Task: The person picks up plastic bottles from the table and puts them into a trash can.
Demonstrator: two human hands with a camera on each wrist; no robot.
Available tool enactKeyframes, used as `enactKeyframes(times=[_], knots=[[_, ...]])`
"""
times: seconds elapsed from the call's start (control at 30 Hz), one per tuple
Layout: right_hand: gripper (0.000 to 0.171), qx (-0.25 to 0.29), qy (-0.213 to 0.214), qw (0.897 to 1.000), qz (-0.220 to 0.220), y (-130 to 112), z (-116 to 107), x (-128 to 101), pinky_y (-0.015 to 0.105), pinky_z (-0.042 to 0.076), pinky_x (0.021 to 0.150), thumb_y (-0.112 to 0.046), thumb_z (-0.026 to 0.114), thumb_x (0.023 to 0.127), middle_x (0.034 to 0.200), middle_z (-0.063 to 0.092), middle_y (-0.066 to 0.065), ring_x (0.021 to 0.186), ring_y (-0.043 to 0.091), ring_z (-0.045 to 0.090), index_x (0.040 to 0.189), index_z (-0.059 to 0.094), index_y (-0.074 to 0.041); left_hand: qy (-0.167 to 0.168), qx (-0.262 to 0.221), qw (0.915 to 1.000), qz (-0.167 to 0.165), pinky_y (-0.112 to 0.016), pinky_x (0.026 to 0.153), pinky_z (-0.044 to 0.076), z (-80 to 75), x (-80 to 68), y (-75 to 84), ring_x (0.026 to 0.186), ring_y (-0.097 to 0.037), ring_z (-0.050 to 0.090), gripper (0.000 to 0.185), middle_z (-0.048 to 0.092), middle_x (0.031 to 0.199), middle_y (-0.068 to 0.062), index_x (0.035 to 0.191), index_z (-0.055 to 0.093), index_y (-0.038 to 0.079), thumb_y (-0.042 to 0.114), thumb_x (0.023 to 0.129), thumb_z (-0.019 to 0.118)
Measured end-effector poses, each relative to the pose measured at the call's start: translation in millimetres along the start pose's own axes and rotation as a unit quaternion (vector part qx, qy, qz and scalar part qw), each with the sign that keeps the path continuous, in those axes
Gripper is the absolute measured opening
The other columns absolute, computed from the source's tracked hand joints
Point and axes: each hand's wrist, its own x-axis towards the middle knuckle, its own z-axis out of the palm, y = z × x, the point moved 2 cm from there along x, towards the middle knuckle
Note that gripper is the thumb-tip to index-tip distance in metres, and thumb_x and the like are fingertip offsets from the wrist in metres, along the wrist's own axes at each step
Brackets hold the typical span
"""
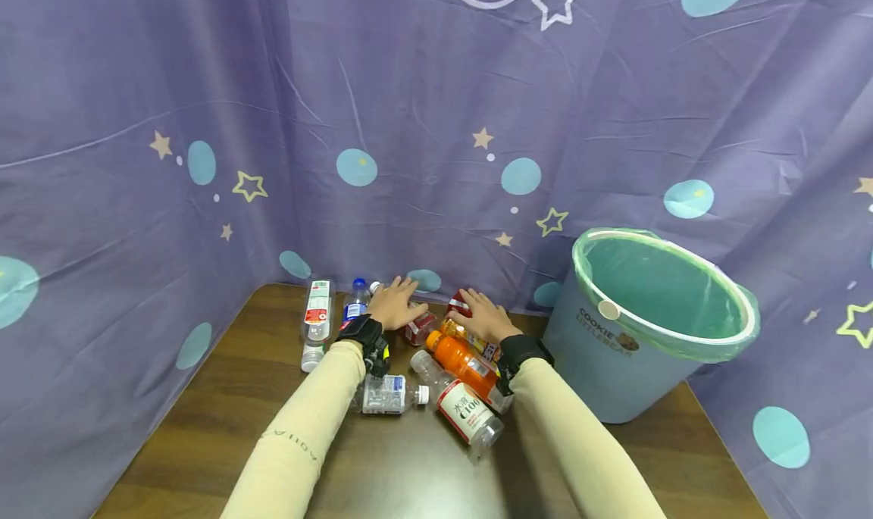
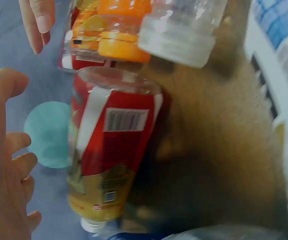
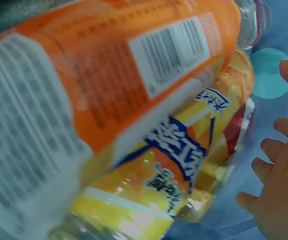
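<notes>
My left hand (image 1: 394, 304) reaches over the back of the table, fingers spread above a red-labelled bottle (image 2: 116, 145) with a white cap. In the left wrist view a gap shows between its curved fingers and that bottle. My right hand (image 1: 486, 320) is over a yellow-labelled bottle (image 3: 158, 172) and a red-labelled one (image 1: 457, 304) at the back, holding nothing. An orange bottle (image 1: 466, 364) lies nearer, below the right hand. In front of it lies a clear bottle (image 1: 467, 409) with a white and red label.
A grey-blue bin (image 1: 600, 367) with a green liner stands at the right. Another clear bottle (image 1: 384, 395) lies beside the left forearm. A blue-capped bottle (image 1: 355, 304) and a clear bottle with a red and white label (image 1: 317, 311) lie at the left. Purple curtain (image 1: 423, 223) hangs behind the table.
</notes>
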Motion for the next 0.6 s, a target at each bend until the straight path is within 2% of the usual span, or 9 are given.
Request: enactKeyframes(times=[0.17, 0.33, 0.6], knots=[[0.073, -0.010, -0.002, 1.000, -0.024, 1.3, -7.2, 6.9, 0.071, 0.018, 0.119, -0.049, 0.047, 0.104, 0.167, 0.024, 0.020, 0.155, 0.043, 0.020, 0.161, 0.026, -0.009, -0.017, 0.000, 0.9998, 0.014, -0.063, 0.124, 0.017, -11.6, 1.6, -2.5, 0.157, -0.038, 0.020, 0.075, 0.029, 0.166, -0.016, 0.160, 0.033, 0.011, 0.056, 0.102, 0.045], [0.073, -0.005, -0.009, 0.998, -0.054, -4.9, -24.8, 7.3, 0.068, 0.022, 0.120, -0.048, 0.048, 0.104, 0.167, 0.025, 0.021, 0.154, 0.042, 0.023, 0.162, 0.026, -0.009, -0.014, -0.001, 0.9994, 0.030, -0.063, 0.125, 0.015, -28.4, -3.4, 1.5, 0.156, -0.038, 0.022, 0.074, 0.033, 0.165, -0.017, 0.160, 0.033, 0.012, 0.055, 0.102, 0.048], [0.075, -0.027, 0.001, 0.992, -0.120, -24.5, -46.5, -5.9, 0.063, 0.029, 0.120, -0.047, 0.058, 0.101, 0.165, 0.031, 0.019, 0.152, 0.042, 0.031, 0.161, 0.030, -0.012, -0.019, -0.010, 0.9976, 0.066, -0.062, 0.126, 0.013, -42.7, -15.5, 6.5, 0.156, -0.039, 0.022, 0.074, 0.036, 0.163, -0.017, 0.160, 0.032, 0.012, 0.057, 0.103, 0.047]])
